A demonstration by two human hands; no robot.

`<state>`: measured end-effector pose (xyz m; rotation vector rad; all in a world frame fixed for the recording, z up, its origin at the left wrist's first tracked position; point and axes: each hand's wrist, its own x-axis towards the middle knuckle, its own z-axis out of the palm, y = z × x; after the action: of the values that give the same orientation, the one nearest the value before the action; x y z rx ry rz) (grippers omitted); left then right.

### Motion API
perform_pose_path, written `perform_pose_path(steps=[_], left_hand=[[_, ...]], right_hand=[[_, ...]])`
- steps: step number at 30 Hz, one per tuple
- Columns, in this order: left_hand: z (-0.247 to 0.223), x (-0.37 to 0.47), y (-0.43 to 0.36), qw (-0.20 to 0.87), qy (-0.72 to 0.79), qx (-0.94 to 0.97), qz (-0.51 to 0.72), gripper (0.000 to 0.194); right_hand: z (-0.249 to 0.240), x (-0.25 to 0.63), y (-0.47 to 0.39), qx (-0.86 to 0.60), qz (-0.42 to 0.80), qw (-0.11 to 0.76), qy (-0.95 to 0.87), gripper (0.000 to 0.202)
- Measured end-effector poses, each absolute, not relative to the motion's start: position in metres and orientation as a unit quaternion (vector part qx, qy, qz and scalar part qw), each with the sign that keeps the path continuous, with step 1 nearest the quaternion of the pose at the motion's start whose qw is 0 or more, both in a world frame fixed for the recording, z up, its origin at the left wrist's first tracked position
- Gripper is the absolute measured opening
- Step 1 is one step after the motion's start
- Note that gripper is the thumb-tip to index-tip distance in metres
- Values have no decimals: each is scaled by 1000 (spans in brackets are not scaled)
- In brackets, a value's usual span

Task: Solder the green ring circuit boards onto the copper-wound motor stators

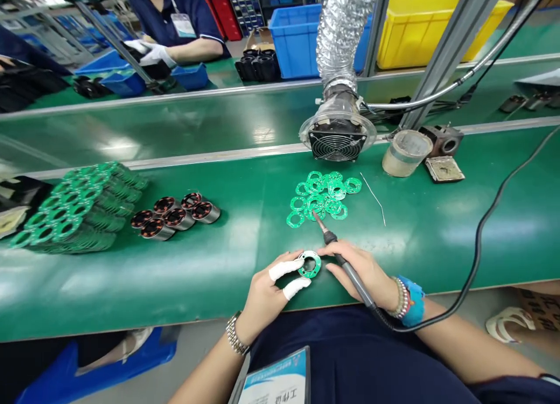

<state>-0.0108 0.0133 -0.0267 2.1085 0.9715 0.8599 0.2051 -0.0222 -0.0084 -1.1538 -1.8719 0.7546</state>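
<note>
My left hand (273,287), with white finger covers on two fingers, grips a green ring-shaped circuit board (314,271) by its edge near the front of the bench. Whether a stator sits beneath the ring I cannot tell. My right hand (361,270) is closed around a soldering iron (354,280), its tip pointing up and left, away from the held ring. One right fingertip is close to the ring's right side. Beyond the tip lies a loose group of green ring boards (298,204), with a thin solder wire (373,195) to their right.
Stacked green boards (74,208) and several copper-wound stators (177,217) stand at left. A fan (338,146) on a foil duct (345,37) hangs at the back, near a round tub (405,156) and sponge tray (444,169). The iron's cord (479,235) loops right. A co-worker (184,28) sits opposite.
</note>
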Motion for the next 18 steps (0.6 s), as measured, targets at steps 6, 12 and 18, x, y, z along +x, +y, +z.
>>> perform_pose_path(steps=[6,12,18], left_hand=[[-27,-16,12,323,368,817,304,29],[-29,-19,12,330,383,814,286,28],[-33,-20,13,312,366,824,299,31]], right_hand=[[-11,203,-17,-440,321,422,-725,27],[-14,205,-15,-418,336,418,-733,25],[-12,202,-12,-405,291,363,-787,25]])
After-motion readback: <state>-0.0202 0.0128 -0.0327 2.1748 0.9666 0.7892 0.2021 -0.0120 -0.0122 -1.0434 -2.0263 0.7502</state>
